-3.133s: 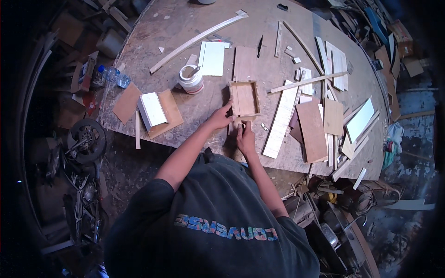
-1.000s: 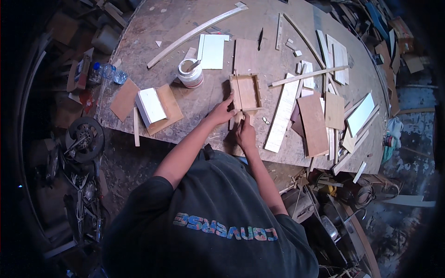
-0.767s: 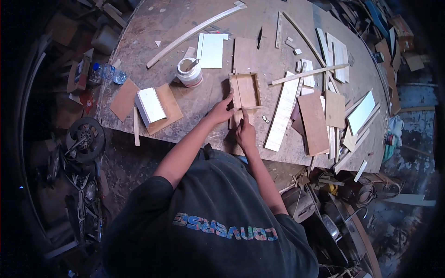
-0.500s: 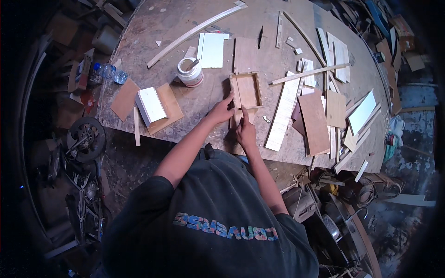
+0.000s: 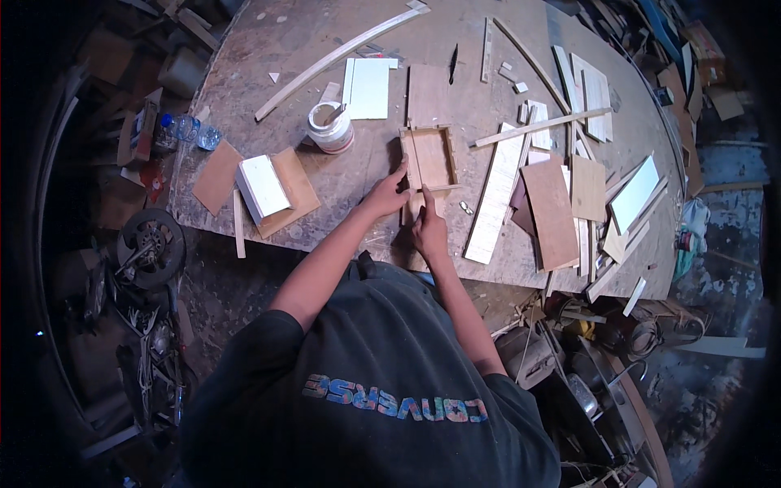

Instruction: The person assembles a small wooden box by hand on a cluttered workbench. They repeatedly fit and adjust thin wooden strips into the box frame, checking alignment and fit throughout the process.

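Dim, cluttered workshop; stacked offcuts along both sides, worn wooden workbench (image 5: pixel 236 89) across the middle.

Far left, below bench level: a dark wheel (image 5: pixel 152 248). On the bench, left end: clear plastic bottle (image 5: pixel 185 128) with blue cap, lying down. Next, a brown panel (image 5: pixel 217 176), then a white-faced block (image 5: pixel 263 185) resting on a tan board (image 5: pixel 298 187). Right of these, an open white tub (image 5: pixel 333 138), a stick standing in it; beyond it, a white sheet (image 5: pixel 366 89) lies flat.

Centre, near bench edge: left hand (image 5: pixel 386 195) at the near left corner of a shallow wooden box (image 5: pixel 453 159), fingers along its left wall, thumb toward the near wall. Contact observed; cannot tell whether it grips or only steadies. Box lies open side up. Right hand (image 5: pixel 429 233) at the near wall, index finger extended to it, other fingers curled; cannot tell whether anything is held. Directly beyond the box, a reddish-brown board (image 5: pixel 428 93).

Right: long whitish board (image 5: pixel 492 207), thin strip (image 5: pixel 529 130) crossing its far end, reddish panel (image 5: pixel 549 215) on other pieces, pale bluish panel (image 5: pixel 635 195) near the right edge.
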`<state>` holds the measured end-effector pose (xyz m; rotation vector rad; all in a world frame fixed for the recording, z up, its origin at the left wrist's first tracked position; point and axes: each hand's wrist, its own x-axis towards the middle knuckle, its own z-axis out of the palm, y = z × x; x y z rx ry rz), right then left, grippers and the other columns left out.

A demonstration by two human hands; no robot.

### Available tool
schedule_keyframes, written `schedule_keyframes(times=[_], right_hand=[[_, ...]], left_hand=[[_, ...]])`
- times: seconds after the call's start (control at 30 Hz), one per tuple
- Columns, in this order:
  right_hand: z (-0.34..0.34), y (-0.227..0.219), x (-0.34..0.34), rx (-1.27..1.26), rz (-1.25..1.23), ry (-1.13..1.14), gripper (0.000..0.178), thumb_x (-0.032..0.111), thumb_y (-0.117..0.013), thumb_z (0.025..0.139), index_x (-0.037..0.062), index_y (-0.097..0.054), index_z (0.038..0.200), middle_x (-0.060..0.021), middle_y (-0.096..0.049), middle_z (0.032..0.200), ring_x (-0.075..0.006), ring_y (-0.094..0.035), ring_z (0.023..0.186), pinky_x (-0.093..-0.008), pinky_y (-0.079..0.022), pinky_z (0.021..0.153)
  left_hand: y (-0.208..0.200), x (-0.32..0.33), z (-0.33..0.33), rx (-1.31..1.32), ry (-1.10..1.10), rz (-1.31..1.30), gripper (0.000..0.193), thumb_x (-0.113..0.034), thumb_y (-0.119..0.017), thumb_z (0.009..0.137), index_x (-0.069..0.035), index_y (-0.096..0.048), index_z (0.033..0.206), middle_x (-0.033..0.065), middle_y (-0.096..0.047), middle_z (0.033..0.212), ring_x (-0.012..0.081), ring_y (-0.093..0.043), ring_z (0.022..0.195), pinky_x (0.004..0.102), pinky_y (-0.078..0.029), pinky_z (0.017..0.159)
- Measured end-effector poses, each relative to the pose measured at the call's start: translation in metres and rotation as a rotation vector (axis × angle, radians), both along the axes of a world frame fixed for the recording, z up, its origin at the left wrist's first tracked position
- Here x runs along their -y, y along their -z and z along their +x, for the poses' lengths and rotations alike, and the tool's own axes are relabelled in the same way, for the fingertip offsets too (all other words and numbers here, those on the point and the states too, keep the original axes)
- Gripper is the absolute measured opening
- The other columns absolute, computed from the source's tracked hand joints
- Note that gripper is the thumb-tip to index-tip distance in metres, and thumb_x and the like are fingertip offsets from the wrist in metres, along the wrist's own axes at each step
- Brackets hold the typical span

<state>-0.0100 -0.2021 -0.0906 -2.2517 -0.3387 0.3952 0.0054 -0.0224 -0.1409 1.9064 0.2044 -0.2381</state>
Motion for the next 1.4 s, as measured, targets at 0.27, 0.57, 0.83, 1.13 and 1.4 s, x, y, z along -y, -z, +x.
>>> schedule_keyframes(times=[0.27, 0.57, 0.83, 1.13, 1.4], right_hand=[[0.002, 0.004, -0.002, 0.029, 0.047, 0.037, 0.057, 0.006, -0.049, 0.096, 0.0143, -0.040, 0.151, -0.0338, -0.066, 0.086, -0.0526, -0.065, 0.080, -0.0609, -0.049, 0.073], [0.000, 0.009, -0.007, 0.140, 0.035, 0.065, 0.043, 0.004, -0.047, 0.097, 0.0084, -0.049, 0.140, -0.0320, -0.066, 0.101, -0.0504, -0.064, 0.092, -0.0581, -0.050, 0.079], [-0.002, 0.000, -0.011, 0.057, 0.011, 0.173, 0.028, 0.009, -0.048, 0.100, 0.0042, -0.053, 0.127, -0.0324, -0.067, 0.102, -0.0511, -0.066, 0.095, -0.0572, -0.052, 0.080], [-0.004, -0.001, -0.013, 0.044, 0.040, 0.201, 0.022, 0.013, -0.048, 0.102, 0.0023, -0.053, 0.121, -0.0337, -0.067, 0.097, -0.0535, -0.064, 0.092, -0.0589, -0.050, 0.078], [-0.003, 0.005, -0.008, 0.059, 0.060, 0.190, 0.022, 0.013, -0.047, 0.103, 0.0032, -0.052, 0.121, -0.0342, -0.067, 0.093, -0.0540, -0.064, 0.089, -0.0607, -0.050, 0.075]], left_hand=[[-0.020, 0.004, 0.002, -0.082, -0.009, 0.010, 0.094, -0.008, -0.067, 0.093, -0.013, -0.006, 0.164, 0.0221, -0.051, 0.150, 0.0268, -0.061, 0.125, 0.0378, -0.050, 0.105], [0.007, 0.002, -0.002, 0.007, -0.058, -0.061, 0.094, -0.024, -0.070, 0.085, -0.022, -0.018, 0.164, 0.0272, -0.063, 0.133, 0.0352, -0.068, 0.111, 0.0398, -0.052, 0.096], [-0.017, 0.005, 0.001, -0.075, -0.018, 0.040, 0.093, -0.008, -0.068, 0.090, -0.014, -0.011, 0.164, 0.0203, -0.044, 0.157, 0.0267, -0.058, 0.129, 0.0385, -0.048, 0.107], [-0.007, -0.002, -0.002, 0.051, -0.015, -0.140, 0.097, -0.019, -0.067, 0.083, -0.020, -0.013, 0.164, 0.0277, -0.056, 0.142, 0.0401, -0.057, 0.130, 0.0412, -0.047, 0.108], [-0.008, 0.001, 0.001, -0.069, 0.003, -0.024, 0.095, -0.008, -0.067, 0.092, -0.015, -0.006, 0.165, 0.0183, -0.032, 0.165, 0.0261, -0.052, 0.136, 0.0377, -0.046, 0.109]])
